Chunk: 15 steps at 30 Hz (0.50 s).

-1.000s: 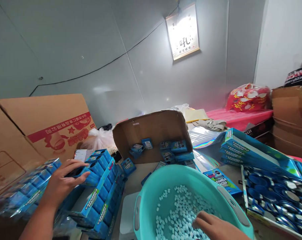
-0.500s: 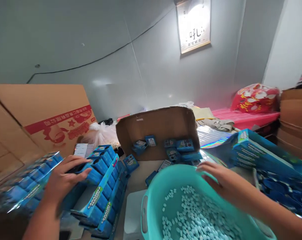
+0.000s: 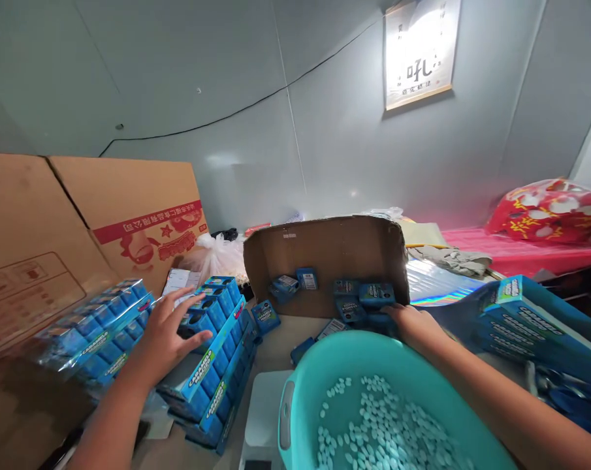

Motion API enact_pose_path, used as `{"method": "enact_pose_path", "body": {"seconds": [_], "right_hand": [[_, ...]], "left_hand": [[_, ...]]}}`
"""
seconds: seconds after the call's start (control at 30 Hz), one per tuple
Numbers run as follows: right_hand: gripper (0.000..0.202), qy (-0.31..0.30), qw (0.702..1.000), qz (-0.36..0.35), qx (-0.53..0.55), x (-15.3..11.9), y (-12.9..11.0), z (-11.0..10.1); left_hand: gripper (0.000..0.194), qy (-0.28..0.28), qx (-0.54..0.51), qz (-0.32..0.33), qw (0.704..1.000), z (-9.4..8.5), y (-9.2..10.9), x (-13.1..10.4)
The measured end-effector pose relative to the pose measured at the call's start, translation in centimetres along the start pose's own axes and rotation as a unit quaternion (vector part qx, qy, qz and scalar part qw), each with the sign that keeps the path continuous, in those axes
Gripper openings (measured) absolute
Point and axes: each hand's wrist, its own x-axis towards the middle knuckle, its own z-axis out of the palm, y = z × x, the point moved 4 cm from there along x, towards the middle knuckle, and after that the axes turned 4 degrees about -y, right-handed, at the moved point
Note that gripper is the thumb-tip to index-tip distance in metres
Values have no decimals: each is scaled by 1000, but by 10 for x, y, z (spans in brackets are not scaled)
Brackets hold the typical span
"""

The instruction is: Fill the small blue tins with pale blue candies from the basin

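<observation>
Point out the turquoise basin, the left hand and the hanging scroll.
Turquoise basin [image 3: 356, 353]: head view, on the bare inner side at its far end.
Left hand [image 3: 162, 334]: head view, on the back of the hand.
Hanging scroll [image 3: 420, 52]: head view, on its pale sheet.

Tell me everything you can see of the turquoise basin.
The turquoise basin looks like smooth plastic, rounded, with a grey handle slot on the picture's left. It sits upright, its near part cut off by the frame. Many small pale tablets lie scattered across its floor. The right forearm crosses over its right side; whether it touches the rim is unclear.
</observation>
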Motion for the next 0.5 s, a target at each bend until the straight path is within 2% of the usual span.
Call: {"method": "enact_pose_path", "body": {"seconds": [0.07,0.13,0.17,0.2,0.23,0.27,0.33,0.4,0.47,0.5], "right_hand": [[36,-44,999,-5,-22,2,-3,-3],[30,-71,997,-2,-43,3,-5,-11],[29,-75,996,1,-52,3,-6,-17],[30,-73,995,4,-61,2,-8,-26],[34,-66,995,8,-70,-2,-10,-37],[38,-54,996,9,-74,-6,-14,-49],[45,-20,998,-6,-51,-23,-28,-75],[45,12,994,-65,92,-46,-50,-98],[43,-20,963,-134,233,-71,-76,-108],[43,-57,944,-163,280,-82,-89,-108]], "left_hand": [[64,71,20,-5,997,-18,26,-10],[48,154,-16,-24,988,-32,66,-27],[37,201,-78,-43,976,-35,88,-36],[28,261,-167,-65,948,-36,110,-47],[23,262,-243,-73,931,-29,132,-54],[23,243,-299,-80,919,-18,154,-58],[36,196,-360,-146,900,12,188,-60],[65,126,-454,-204,858,49,212,-52],[92,38,-560,-210,801,83,231,-40],[98,-7,-604,-210,769,97,238,-34]]}}
